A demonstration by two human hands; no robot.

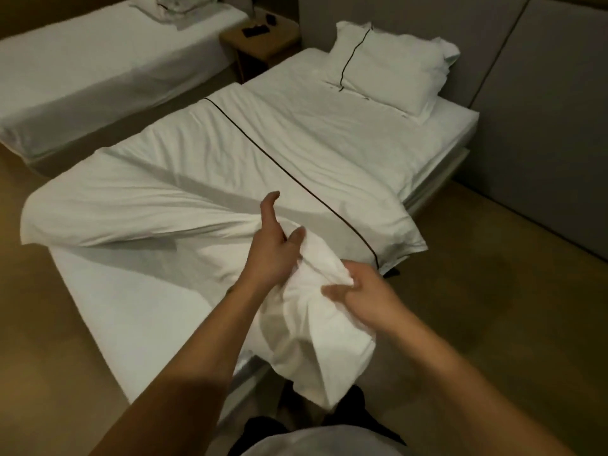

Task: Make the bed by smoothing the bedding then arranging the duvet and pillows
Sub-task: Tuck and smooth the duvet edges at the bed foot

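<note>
Beyond the duvet (pixel 230 166), a nightstand (pixel 263 41) separates beds.

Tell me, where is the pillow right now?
In the head view the pillow lies upper right, at the head of the bed against the grey headboard, beyond the duvet.
</note>
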